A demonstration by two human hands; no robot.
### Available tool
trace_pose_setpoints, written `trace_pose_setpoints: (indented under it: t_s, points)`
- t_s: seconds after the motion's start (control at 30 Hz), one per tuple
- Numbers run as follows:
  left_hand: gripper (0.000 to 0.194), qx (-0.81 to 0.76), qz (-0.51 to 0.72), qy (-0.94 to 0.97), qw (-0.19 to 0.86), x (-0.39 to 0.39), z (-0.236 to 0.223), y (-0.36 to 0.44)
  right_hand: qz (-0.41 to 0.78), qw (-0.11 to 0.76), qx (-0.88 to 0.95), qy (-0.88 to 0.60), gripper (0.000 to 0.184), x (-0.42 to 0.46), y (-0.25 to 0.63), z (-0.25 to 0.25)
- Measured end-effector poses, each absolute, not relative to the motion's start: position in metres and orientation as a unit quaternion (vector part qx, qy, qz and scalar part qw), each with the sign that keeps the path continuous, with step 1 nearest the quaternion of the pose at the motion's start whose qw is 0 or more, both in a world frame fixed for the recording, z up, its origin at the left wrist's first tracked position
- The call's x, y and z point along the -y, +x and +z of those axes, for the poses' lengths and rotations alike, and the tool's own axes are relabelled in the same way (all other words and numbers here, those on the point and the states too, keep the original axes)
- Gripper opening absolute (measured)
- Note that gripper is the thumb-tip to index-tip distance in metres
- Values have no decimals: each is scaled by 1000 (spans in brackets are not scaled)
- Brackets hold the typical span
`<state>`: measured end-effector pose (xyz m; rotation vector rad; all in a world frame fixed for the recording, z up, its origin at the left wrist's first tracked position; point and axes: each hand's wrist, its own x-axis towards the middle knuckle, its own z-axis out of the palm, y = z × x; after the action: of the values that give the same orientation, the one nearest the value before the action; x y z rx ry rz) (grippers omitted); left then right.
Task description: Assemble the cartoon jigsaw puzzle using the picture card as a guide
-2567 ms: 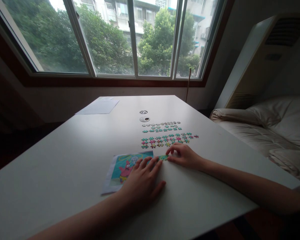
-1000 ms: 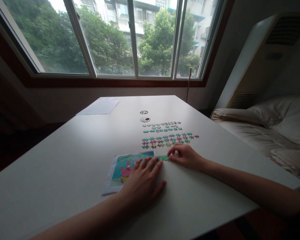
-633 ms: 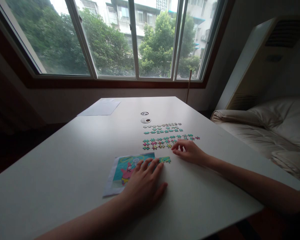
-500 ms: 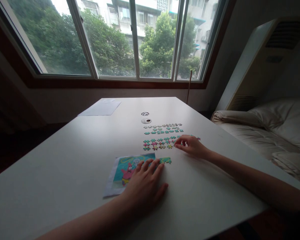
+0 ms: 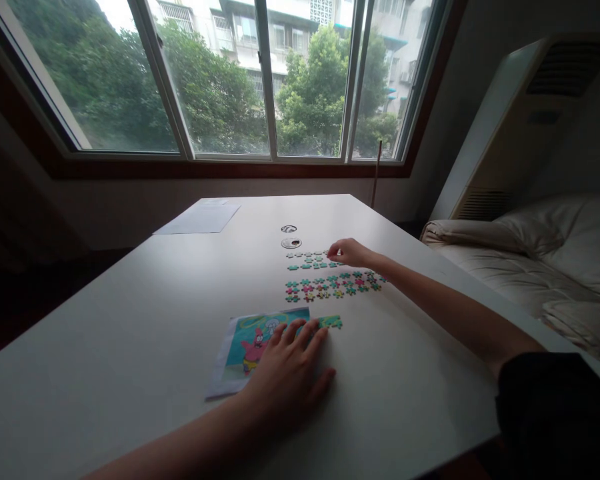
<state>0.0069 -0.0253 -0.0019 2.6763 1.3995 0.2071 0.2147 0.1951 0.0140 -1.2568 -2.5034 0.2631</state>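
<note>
My left hand [image 5: 293, 363] lies flat with its fingers spread over the right part of a cartoon picture sheet [image 5: 245, 340]. Just past its fingertips, a small strip of joined jigsaw puzzle pieces [image 5: 333, 322] lies against the sheet's right side. My right hand [image 5: 351, 253] is at the far rows of small green puzzle pieces [image 5: 306, 267], its fingers pinched together. Whether a piece is between those fingertips is too small to tell. Nearer rows of green, pink and yellow pieces [image 5: 323, 287] lie below the right forearm, which covers some at the right end.
The white table [image 5: 130, 320] stretches toward the window. Two round discs [image 5: 291, 243] sit beyond the pieces, and a paper sheet [image 5: 197, 218] lies at the far left. A pale sofa [image 5: 485, 253] stands along the right side.
My right hand has moved away from me and slightly left, from the nearer rows of pieces to the far rows. My left hand has stayed on the sheet.
</note>
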Motion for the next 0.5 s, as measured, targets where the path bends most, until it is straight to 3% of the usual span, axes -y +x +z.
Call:
trace_pose_setpoints:
  t_s: [0.5]
  points:
    - [49,-459,66,885,53,24,-1,6,154,73,868,-466,15,-233,176,13]
